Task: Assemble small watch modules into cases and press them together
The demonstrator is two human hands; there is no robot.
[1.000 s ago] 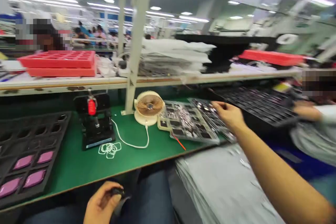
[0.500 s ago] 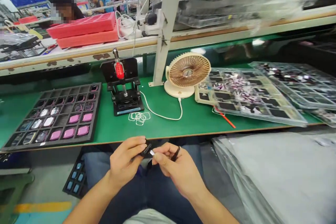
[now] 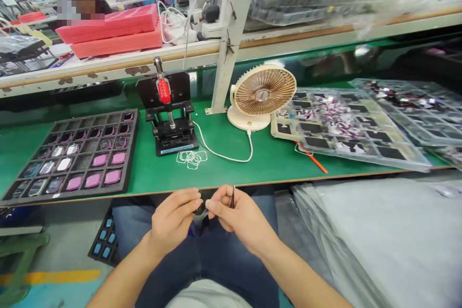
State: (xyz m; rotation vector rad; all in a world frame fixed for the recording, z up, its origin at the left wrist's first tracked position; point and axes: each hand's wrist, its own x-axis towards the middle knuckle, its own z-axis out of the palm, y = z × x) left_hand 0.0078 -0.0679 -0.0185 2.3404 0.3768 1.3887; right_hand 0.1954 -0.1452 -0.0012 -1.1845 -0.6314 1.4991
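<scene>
My left hand and my right hand meet above my lap, just in front of the green bench's edge. Both pinch a small black part between their fingertips; most of it is hidden by the fingers. My right hand also grips thin black tweezers, pointing up. On the bench, a black foam tray with pink and clear parts lies to the left. A small black press with a red handle stands behind my hands.
A beige desk fan with a white cable stands mid-bench. White rings lie by the press. Clear blister trays fill the right side, with an orange stick. Grey bagged stacks sit low right. Red trays rest on the shelf; people work behind.
My right hand came back from the blister trays to my lap and joined the left on the small part. My view swung left and down, then steadied.
</scene>
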